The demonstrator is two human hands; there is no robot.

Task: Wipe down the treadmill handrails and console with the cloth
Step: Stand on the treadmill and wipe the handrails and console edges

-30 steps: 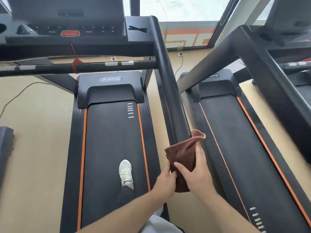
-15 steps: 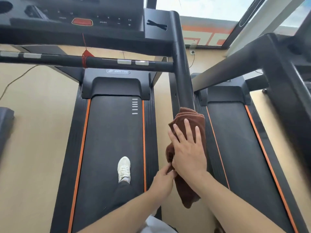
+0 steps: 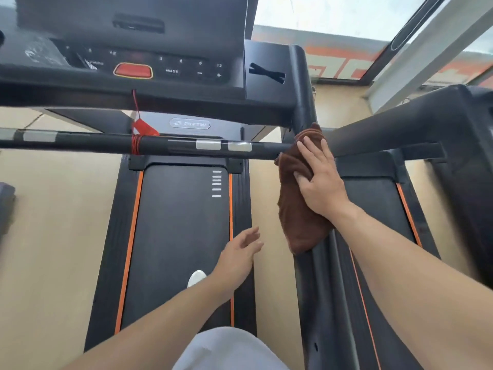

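A brown cloth (image 3: 296, 209) is draped over the treadmill's right handrail (image 3: 322, 276), a black bar running down toward me. My right hand (image 3: 318, 180) presses flat on the cloth, thumb tucked around it, near where the rail meets the upright below the console. My left hand (image 3: 240, 252) hovers over the belt's right edge, fingers apart, holding nothing. The black console (image 3: 170, 68) with a red stop button (image 3: 132, 70) is at the top. A black crossbar (image 3: 106, 144) with silver sensor pads spans the frame below it.
A red safety cord (image 3: 138, 129) hangs from the console and is wound on the crossbar. My white shoe (image 3: 196, 277) stands on the belt (image 3: 176, 236). A second treadmill (image 3: 378, 236) stands close on the right, its handrail (image 3: 400, 124) slanting up. Beige floor lies to the left.
My right hand has slid the cloth up the handrail toward the console. My left hand has let go of the cloth's lower end and drifted left, open. The view has moved closer.
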